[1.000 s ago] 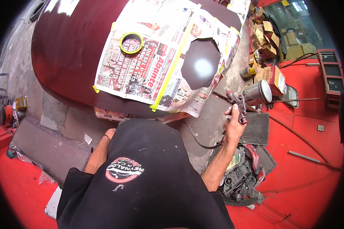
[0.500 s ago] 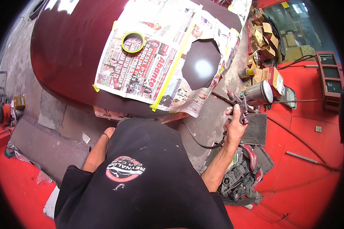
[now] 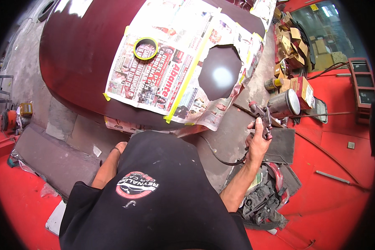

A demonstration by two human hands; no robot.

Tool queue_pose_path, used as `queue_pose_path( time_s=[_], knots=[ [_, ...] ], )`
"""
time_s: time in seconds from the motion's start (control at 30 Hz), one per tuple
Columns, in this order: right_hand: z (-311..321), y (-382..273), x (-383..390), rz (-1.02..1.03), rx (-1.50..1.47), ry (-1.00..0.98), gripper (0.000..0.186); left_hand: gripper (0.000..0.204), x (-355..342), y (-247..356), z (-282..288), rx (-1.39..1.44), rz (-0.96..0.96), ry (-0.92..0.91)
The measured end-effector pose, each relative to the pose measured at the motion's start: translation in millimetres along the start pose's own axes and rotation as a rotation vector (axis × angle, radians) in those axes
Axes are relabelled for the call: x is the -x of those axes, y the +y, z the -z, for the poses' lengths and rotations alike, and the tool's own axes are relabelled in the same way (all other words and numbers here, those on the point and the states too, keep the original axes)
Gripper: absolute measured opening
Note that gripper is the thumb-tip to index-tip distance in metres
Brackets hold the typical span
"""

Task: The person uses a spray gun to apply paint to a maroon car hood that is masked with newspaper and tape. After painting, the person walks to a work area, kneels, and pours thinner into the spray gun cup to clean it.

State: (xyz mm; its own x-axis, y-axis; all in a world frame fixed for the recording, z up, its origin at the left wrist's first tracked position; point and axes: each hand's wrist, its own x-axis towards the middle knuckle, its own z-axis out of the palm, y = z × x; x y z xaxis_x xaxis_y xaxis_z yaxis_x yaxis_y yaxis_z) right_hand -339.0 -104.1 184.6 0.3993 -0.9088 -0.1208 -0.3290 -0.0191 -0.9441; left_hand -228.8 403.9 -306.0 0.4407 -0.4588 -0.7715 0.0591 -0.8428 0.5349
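Note:
My right hand (image 3: 257,139) grips a spray gun (image 3: 261,117) with a metal cup (image 3: 284,105) and a dark hose (image 3: 221,160), held just right of a dark red car panel (image 3: 71,62). Newspaper masking (image 3: 141,83), fixed with yellow tape, covers part of the panel, around a cut opening showing grey with a pale, soft-edged round spot (image 3: 221,73). A yellow tape roll (image 3: 153,48) lies on the newspaper. My left hand (image 3: 121,146) is low beside my dark shirt, below the panel, its fingers mostly hidden.
Cardboard boxes (image 3: 296,50) and cans line the right, beside leaning glass and a red window frame (image 3: 361,85). Dark scrap car parts (image 3: 262,200) lie below my right arm on red flooring. At the left are a padded slab (image 3: 56,160) and orange equipment (image 3: 7,123).
The whole view has shifted slightly, with the panel and gun appearing a little right and lower. My right hand keeps its grip; otherwise little differs.

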Motion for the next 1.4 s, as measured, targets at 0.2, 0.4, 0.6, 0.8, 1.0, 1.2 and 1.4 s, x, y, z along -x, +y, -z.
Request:
queue_pose_path(
  time_s=[0.2, 0.4, 0.6, 0.8, 1.0, 1.2, 1.4],
  knots=[
    [12, 24, -7, 0.001, -0.048, -0.014, 0.013, 0.045, 18, 24, -2, -0.021, -0.014, -0.038],
    [33, 52, -25, -0.084, -0.183, -0.084, 0.019, 0.045, 31, 49, -12, -0.060, 0.160, -0.020],
    [47, 70, -36, -0.141, -0.291, -0.273, 0.035, 0.044, 62, 62, -46, -0.103, 0.174, 0.107],
    [49, 102, -63, -0.188, -0.372, -0.433, 0.030, 0.047, 117, 82, -97, 0.032, 0.326, 0.175],
    [30, 113, -81, -0.267, -0.488, -0.468, 0.035, 0.050, 159, 17, -206, 0.161, 0.370, 0.272],
    [19, 101, -75, -0.240, -0.573, -0.519, 0.039, 0.049, 164, -13, -265, 0.204, 0.379, 0.362],
    [13, 64, -36, -0.214, -0.435, -0.381, 0.038, 0.042, 153, -19, -255, 0.087, 0.316, 0.330]
  ],
)
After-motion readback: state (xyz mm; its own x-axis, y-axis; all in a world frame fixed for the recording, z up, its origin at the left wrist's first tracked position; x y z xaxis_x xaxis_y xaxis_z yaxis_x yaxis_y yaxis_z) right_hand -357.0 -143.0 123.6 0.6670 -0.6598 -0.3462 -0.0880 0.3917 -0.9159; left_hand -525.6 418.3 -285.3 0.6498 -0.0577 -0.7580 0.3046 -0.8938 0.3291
